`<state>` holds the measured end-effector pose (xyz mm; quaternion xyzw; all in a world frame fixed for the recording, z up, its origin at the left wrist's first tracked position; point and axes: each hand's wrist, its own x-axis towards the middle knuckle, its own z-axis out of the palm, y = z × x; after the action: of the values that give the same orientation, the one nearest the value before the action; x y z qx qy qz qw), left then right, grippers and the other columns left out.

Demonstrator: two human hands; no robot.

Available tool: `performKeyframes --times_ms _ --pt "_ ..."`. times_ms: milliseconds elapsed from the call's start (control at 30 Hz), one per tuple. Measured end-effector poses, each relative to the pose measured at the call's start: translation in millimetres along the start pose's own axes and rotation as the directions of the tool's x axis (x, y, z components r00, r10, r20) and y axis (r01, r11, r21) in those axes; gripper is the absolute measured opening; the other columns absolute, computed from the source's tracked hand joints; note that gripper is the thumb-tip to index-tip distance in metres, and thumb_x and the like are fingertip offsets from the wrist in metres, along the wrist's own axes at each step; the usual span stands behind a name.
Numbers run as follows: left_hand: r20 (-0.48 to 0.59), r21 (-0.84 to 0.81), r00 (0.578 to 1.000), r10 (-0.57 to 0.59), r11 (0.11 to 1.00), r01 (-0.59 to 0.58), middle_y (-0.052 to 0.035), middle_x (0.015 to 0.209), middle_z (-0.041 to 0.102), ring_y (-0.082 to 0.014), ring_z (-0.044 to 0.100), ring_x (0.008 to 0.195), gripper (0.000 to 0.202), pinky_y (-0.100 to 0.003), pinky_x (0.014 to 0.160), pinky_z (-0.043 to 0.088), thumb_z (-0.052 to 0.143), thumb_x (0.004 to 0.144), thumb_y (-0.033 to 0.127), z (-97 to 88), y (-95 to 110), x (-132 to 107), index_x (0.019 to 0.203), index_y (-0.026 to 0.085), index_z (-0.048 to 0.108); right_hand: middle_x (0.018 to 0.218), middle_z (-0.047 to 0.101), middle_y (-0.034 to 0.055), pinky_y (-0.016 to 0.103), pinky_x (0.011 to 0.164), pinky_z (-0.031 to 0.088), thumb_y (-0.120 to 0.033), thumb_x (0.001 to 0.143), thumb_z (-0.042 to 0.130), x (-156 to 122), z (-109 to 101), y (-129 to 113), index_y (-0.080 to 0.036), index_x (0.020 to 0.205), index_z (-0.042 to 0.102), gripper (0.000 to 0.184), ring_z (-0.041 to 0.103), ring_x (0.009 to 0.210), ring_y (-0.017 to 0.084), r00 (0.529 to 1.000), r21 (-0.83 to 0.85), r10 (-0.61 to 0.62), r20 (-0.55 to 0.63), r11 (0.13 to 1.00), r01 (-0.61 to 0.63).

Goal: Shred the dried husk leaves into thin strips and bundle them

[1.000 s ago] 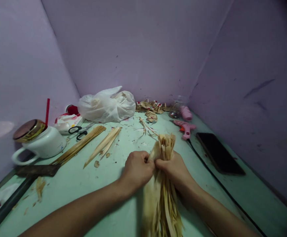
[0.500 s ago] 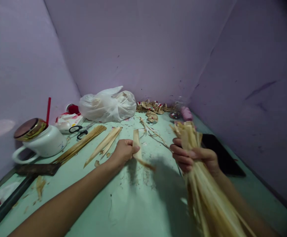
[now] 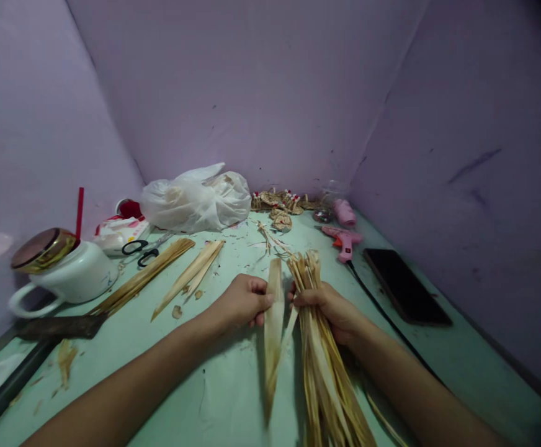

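Observation:
My left hand point(image 3: 248, 300) pinches a single pale dried leaf strip point(image 3: 274, 323) near its top, and the strip hangs down toward me. Close beside it, my right hand point(image 3: 324, 305) is wrapped round a thick bundle of dried leaf strips point(image 3: 319, 372), whose tops stick up above the fist. A narrow pale strip slants between the bundle and the single strip. To the left on the green table point(image 3: 233, 397) lie a few loose pale strips point(image 3: 191, 273) and a browner sheaf point(image 3: 144, 276).
At left stand a white mug point(image 3: 77, 273) with a gold-rimmed lid, a hammer-like tool point(image 3: 61, 326) and black-handled scissors point(image 3: 141, 251). Behind are a white plastic bag point(image 3: 196, 202) and woven pieces point(image 3: 281, 220). A pink glue gun point(image 3: 344, 241) and black phone point(image 3: 405, 285) lie right.
My right hand has brought the bundle left and down to the middle, uncovering the glue gun and phone. My left hand has shifted slightly; its strip now hangs lengthwise toward me.

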<state>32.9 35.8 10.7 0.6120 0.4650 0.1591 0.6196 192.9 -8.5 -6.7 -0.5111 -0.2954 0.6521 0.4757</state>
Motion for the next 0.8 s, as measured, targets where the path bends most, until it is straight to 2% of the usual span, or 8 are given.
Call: performKeyframes --times_ms 67,167,300,467,567,667,800 --pt "-0.029 0.008 0.998 0.063 0.998 -0.062 0.0067 0.036 0.043 -0.0062 0.037 0.031 0.003 -0.018 0.037 0.027 0.054 0.064 0.016 4.4 -2.4 -0.4 0.064 0.014 0.056 0.055 0.061 -0.0008 0.025 0.049 0.046 -0.011 0.047 0.063 0.1 1.6 4.3 -0.014 0.07 0.058 0.024 0.056 0.046 0.013 1.0 0.015 0.013 0.027 1.0 -0.013" --pt "-0.083 0.019 0.987 0.135 0.991 -0.134 0.0081 0.039 0.043 -0.0068 0.04 0.033 0.011 -0.019 0.038 0.029 0.056 0.061 0.015 8.4 -5.3 -0.9 0.072 0.013 0.059 0.059 0.063 0.0007 0.028 0.052 0.047 -0.02 0.049 0.07 -3.4 3.8 5.4 -0.014 0.077 0.06 0.03 0.058 0.05 0.015 0.998 0.019 0.004 0.066 1.0 -0.005" --pt "-0.114 0.086 0.98 0.165 0.984 -0.155 0.0075 0.039 0.041 -0.0064 0.036 0.033 0.006 -0.019 0.038 0.025 0.056 0.061 0.016 11.4 -4.8 -4.0 0.066 0.013 0.058 0.062 0.064 0.001 0.029 0.054 0.046 -0.023 0.048 0.075 -5.0 8.8 8.5 -0.014 0.078 0.06 0.035 0.058 0.054 0.016 0.998 -0.023 -0.047 0.044 0.999 0.048" --pt "-0.098 0.118 0.982 0.163 0.981 -0.151 0.0059 0.041 0.041 -0.0072 0.035 0.038 0.004 -0.021 0.04 0.024 0.054 0.062 0.018 12.2 -5.1 -5.5 0.06 0.014 0.055 0.059 0.06 -0.0017 0.027 0.052 0.043 -0.017 0.048 0.07 -4.9 12.7 10.4 -0.014 0.072 0.058 0.027 0.054 0.052 0.014 0.996 -0.091 -0.087 -0.018 0.992 0.086" --pt "-0.134 0.227 0.967 0.217 0.957 -0.183 0.0053 0.043 0.038 -0.0068 0.033 0.042 0.011 -0.021 0.042 0.022 0.053 0.061 0.017 11.5 -7.4 -4.5 0.051 0.015 0.05 0.059 0.058 -0.0024 0.025 0.052 0.042 -0.016 0.048 0.066 -5.3 13.7 9.5 -0.014 0.07 0.058 0.024 0.052 0.053 0.013 0.988 -0.143 -0.148 -0.051 0.98 0.139" --pt "-0.15 0.299 0.954 0.26 0.931 -0.207 0.0056 0.044 0.033 -0.0065 0.029 0.045 0.017 -0.021 0.043 0.02 0.051 0.06 0.015 12.2 -8.8 -4.5 0.046 0.016 0.043 0.06 0.056 -0.0025 0.024 0.052 0.04 -0.016 0.048 0.062 -5.5 15.6 10.0 -0.015 0.069 0.057 0.021 0.05 0.055 0.013 0.974 -0.241 -0.21 -0.081 0.953 0.185" --pt "-0.173 0.305 0.943 0.285 0.926 -0.224 0.0059 0.045 0.03 -0.0062 0.029 0.045 0.019 -0.021 0.043 0.02 0.05 0.06 0.013 16.6 -9.0 -6.1 0.045 0.017 0.038 0.057 0.052 -0.0037 0.022 0.048 0.037 -0.013 0.049 0.056 -6.0 19.8 12.8 -0.015 0.063 0.055 0.014 0.045 0.052 0.01 0.942 -0.328 -0.298 -0.153 0.915 0.236"
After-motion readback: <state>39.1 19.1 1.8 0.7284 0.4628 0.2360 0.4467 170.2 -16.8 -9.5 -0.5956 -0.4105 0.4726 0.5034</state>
